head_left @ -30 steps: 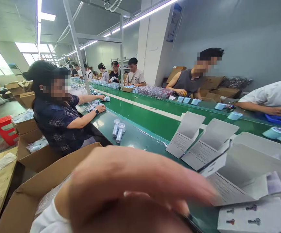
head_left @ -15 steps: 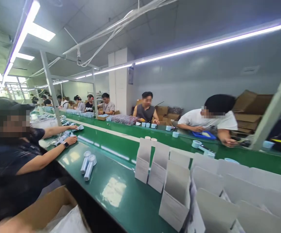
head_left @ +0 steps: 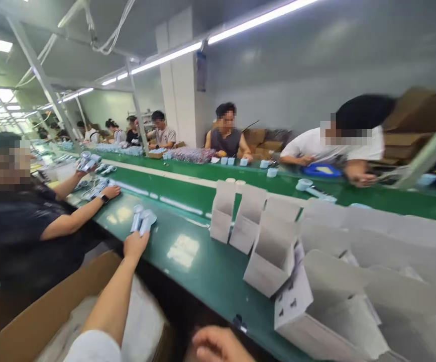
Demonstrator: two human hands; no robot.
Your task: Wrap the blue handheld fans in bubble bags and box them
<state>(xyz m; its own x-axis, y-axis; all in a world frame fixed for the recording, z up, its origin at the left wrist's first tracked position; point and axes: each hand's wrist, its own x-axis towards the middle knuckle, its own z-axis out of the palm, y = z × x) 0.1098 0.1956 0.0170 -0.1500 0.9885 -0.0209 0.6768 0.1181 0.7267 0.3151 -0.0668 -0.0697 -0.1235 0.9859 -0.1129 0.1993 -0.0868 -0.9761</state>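
My left hand point(head_left: 135, 246) reaches out over the green table and is closed around the handles of two light-blue devices point(head_left: 142, 220), each a straight handle with a rounded head. They look like small handheld fans or dryers, though their exact kind is unclear. My right hand point(head_left: 221, 344) is low at the bottom edge, partly cut off, fingers loosely curled and apart with nothing visible in them. It is nearest the table's front edge, left of the open white boxes point(head_left: 265, 259).
A cardboard box point(head_left: 48, 306) with white material inside stands below my left arm. On the left, a co-worker point(head_left: 22, 226) handles more light-blue devices. A green conveyor point(head_left: 180, 183) runs behind the table, with several people seated beyond it. A metal post point(head_left: 429, 151) slants at right.
My left arm has come into view and its hand has closed on the two devices on the table. My right hand has appeared at the bottom. The camera has tilted down.
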